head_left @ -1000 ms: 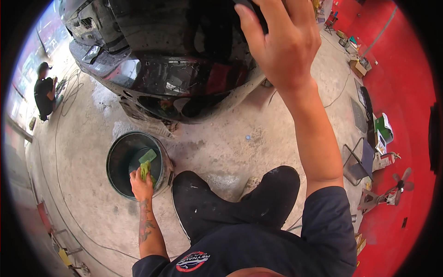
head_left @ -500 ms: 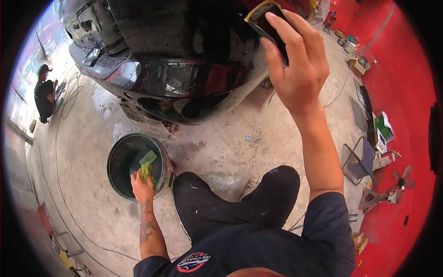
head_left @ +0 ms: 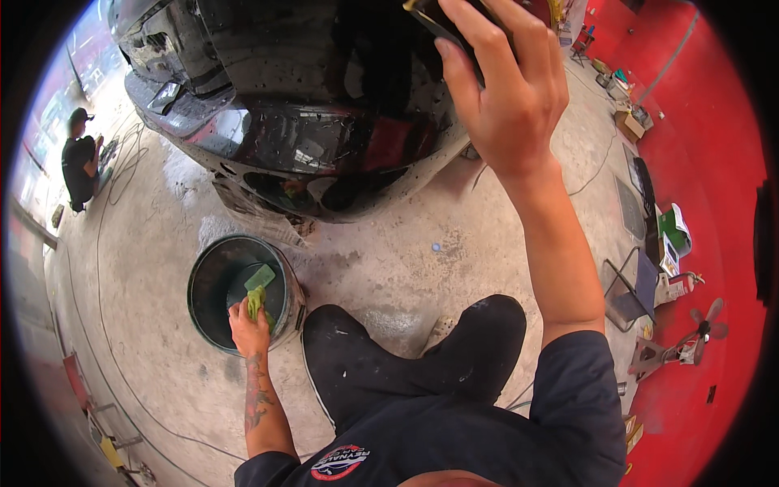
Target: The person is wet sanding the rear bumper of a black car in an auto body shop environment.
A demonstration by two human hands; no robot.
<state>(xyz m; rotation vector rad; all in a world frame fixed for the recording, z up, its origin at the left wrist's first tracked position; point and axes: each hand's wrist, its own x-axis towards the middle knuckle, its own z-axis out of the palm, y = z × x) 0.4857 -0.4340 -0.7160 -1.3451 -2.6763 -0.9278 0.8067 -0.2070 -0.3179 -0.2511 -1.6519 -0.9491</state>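
At the upper right, my right hand (head_left: 515, 97) is raised against the glossy black car bumper (head_left: 341, 134), which is wet with drops. Its fingers press on a dark folded sheet with a yellow edge (head_left: 428, 20) that looks like sandpaper; most of it is hidden by the hand and the picture's rim. Down on the left, my left hand (head_left: 249, 326) reaches over a dark round bucket (head_left: 196, 272) and grips a crumpled yellow-green cloth (head_left: 256, 302). Just beyond the cloth, a green rectangular block (head_left: 260, 277) lies inside the bucket.
Crumpled paper (head_left: 256, 213) lies under the bumper. A person in black (head_left: 79, 166) crouches at the far left near loose cables. Along the red wall stand a folding chair (head_left: 633, 292), a fan (head_left: 706, 329) and a cardboard box (head_left: 631, 124).
My right hand has moved up and slightly left along the bumper with the sandpaper. The left hand stays at the bucket with the cloth.
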